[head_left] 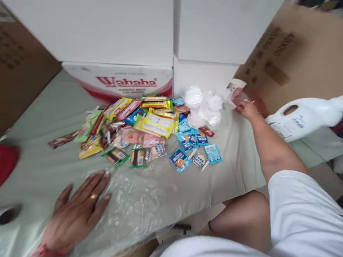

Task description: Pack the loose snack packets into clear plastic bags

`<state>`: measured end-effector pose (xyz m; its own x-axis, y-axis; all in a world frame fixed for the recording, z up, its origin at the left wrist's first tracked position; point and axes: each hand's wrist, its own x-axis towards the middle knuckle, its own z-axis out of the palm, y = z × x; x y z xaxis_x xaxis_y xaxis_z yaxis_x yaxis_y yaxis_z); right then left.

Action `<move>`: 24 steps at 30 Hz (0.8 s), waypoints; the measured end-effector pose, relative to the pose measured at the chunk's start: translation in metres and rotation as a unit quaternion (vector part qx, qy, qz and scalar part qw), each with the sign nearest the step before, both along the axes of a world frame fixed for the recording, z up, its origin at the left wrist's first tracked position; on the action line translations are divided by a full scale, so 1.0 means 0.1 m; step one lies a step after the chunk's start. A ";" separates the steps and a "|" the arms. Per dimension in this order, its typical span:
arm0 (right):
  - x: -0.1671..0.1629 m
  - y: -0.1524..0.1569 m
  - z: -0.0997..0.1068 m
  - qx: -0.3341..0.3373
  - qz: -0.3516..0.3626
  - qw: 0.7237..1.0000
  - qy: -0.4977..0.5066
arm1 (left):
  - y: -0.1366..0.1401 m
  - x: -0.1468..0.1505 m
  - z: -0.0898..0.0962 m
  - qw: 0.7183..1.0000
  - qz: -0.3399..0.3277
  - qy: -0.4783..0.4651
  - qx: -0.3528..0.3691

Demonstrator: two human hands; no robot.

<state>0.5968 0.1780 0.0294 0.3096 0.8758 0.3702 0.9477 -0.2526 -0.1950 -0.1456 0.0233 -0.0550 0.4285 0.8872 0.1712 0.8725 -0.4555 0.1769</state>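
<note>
My left hand point(81, 206) lies flat on the green cloth with its fingers spread, at the edge of a wide clear plastic bag point(151, 198). Over at the back right, my right hand point(248, 109) pinches a piece of clear plastic point(231, 98), which is blurred. Close to those fingers is a round white item point(239, 83), partly hidden. Between the hands sits a pile of wrapped snacks, with a yellow packet point(157, 123) on top and blue sachets point(179, 160) at its front right. White rounded bundles point(203, 108) rest beside the pile, left of my right hand.
White cartons point(117, 81) wall off the back, one printed "Wahaha". Brown cardboard boxes point(295, 53) stand at both sides. A white plastic jug point(303, 118) lies tilted at the right. At the left edge are a red object point(2, 164) and a roll point(7, 216).
</note>
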 end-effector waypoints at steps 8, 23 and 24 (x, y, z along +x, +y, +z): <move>-1.74 -0.51 0.08 0.184 0.051 0.980 0.047 | -0.05 0.12 0.15 0.996 0.011 0.054 -0.068; -3.43 -2.42 -0.44 -0.200 0.437 0.871 0.100 | -0.11 -0.07 0.06 0.998 -0.051 0.017 -0.046; -3.40 -2.29 -0.34 -0.192 0.416 0.880 0.121 | -0.10 -0.07 0.06 0.998 -0.051 0.016 -0.046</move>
